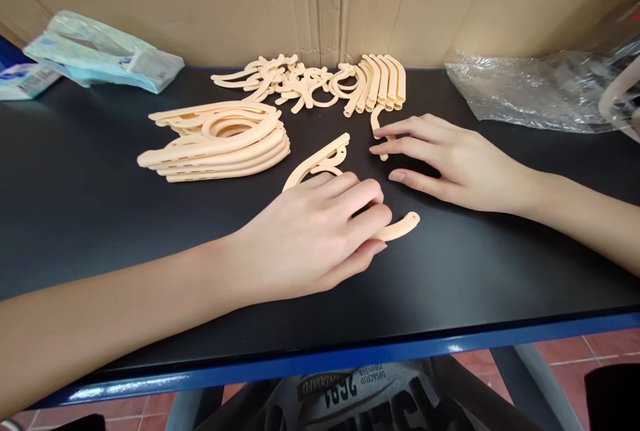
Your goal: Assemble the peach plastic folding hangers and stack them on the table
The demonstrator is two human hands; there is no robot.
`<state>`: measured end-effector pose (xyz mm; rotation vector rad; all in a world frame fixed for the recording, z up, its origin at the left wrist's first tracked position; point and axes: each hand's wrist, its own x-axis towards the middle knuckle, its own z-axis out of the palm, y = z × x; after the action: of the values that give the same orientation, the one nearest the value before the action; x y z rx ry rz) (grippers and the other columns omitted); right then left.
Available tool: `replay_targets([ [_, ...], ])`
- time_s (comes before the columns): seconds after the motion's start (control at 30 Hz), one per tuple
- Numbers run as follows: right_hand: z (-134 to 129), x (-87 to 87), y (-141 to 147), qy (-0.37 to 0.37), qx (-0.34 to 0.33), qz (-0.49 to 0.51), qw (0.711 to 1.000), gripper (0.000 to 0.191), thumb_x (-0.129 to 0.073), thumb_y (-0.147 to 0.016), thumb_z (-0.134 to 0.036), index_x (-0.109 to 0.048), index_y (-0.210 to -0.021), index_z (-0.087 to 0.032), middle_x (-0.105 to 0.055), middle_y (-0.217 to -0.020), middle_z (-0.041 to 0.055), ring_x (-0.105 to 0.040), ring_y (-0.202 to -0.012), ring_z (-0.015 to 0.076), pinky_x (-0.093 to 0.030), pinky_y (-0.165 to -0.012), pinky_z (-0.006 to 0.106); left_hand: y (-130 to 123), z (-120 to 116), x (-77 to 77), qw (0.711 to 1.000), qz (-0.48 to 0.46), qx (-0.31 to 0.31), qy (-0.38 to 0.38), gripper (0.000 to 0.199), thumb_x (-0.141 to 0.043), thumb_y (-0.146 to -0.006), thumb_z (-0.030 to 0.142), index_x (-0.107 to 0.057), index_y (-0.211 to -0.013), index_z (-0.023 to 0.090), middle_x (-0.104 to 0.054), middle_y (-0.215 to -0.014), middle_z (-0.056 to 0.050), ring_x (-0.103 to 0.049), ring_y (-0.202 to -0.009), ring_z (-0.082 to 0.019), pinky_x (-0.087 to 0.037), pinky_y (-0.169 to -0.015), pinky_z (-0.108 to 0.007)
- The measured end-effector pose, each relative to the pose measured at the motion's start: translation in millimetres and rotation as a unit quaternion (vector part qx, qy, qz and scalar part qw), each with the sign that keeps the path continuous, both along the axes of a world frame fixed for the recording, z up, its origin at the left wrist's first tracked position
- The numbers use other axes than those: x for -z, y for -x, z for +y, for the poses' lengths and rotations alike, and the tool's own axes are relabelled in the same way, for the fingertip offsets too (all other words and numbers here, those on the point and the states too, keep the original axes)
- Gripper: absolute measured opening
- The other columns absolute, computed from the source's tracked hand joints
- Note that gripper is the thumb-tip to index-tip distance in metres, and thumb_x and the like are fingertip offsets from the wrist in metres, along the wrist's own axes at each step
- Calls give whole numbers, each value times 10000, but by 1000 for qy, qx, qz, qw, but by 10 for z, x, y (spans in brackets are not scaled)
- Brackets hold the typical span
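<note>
My left hand [325,231] is closed over a cream plastic folding hanger [313,162], low over the black table. Its fingers cover the middle; one arm sticks out past the knuckles and another curved end [403,226] shows by the thumb. My right hand [450,161] reaches in from the right with its fingers apart. Its index and middle fingertips touch a small curved hanger hook [377,121] lying on the table, while the thumb stays clear of it. Straight-ended hanger arms [385,81] lie in a row just behind that hook.
Left of my hands rests a stack of cream hangers [220,144]. Loose hooks and small parts [300,84] are heaped at the back against cardboard [225,4]. A blue tissue pack [105,54] lies back left, clear plastic wrap [535,91] back right. The table's blue edge [350,361] runs in front.
</note>
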<state>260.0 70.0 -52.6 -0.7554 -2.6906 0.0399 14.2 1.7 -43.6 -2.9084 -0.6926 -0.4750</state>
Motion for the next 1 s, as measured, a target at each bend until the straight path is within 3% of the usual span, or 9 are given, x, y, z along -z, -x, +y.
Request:
replay_targets([
  [0.17, -37, -22, 12, -32, 14, -1, 999, 261, -478, -976, -343, -660, -1142, -256, -629, -1168, 79, -583, -1037, 243, -489, -888, 409, 5, 3, -7, 1000, 2, -3, 5, 224, -479, -973, 238, -671, -1002, 126, -664, -1007, -72, -602, -851, -216, -480, -751, -345],
  [0.37, -34, -28, 14, -48, 3, 20, 999, 227, -473, -972, -297, -684, -982, -215, -641, -1053, 82, -569, -951, 235, -486, -822, 396, 10, 9, -20, 1000, -4, 3, 22, 217, -465, -971, 208, -668, -982, 133, -663, -1000, -68, -598, -841, -214, -479, -752, -354],
  [0.53, -19, -20, 13, -42, 8, 38, 998, 278, -456, -933, -214, -649, -1133, -205, -651, -1153, 91, -582, -1026, 260, -460, -896, 449, 0, 8, -24, 999, -37, 9, 37, 161, -487, -937, 156, -643, -908, 129, -665, -932, -57, -594, -809, -188, -471, -761, -337],
  [0.63, -6, -19, 7, -34, 5, 24, 999, 316, -436, -908, -173, -655, -1135, -195, -659, -1168, 90, -590, -1032, 258, -453, -895, 444, -12, 3, -25, 997, -66, 7, 39, 106, -497, -887, 118, -599, -862, 130, -654, -857, -48, -584, -755, -169, -459, -698, -305],
  [0.8, 0, -36, 15, -45, 10, 6, 999, 259, -442, -974, -274, -675, -1064, -205, -673, -1065, 84, -572, -898, 232, -440, -812, 404, -3, -9, -13, 996, -72, 1, 53, 75, -450, -863, 117, -497, -830, 166, -555, -660, 26, -477, -556, -115, -385, -551, -246],
  [0.9, -7, -48, 27, -66, 16, -5, 998, 277, -429, -1001, -308, -672, -1004, -175, -661, -970, 84, -544, -837, 209, -404, -751, 366, 21, -9, -3, 997, -51, -8, 51, 77, -444, -926, 191, -492, -868, 174, -510, -587, 66, -450, -472, -104, -327, -476, -236],
  [1.0, -14, -55, 33, -70, 13, -10, 997, 261, -437, -1005, -316, -643, -958, -162, -642, -914, 67, -521, -830, 196, -379, -747, 346, 38, -3, 2, 999, -34, -9, 37, 150, -437, -1000, 306, -505, -952, 182, -574, -609, 76, -499, -455, -108, -318, -453, -244],
])
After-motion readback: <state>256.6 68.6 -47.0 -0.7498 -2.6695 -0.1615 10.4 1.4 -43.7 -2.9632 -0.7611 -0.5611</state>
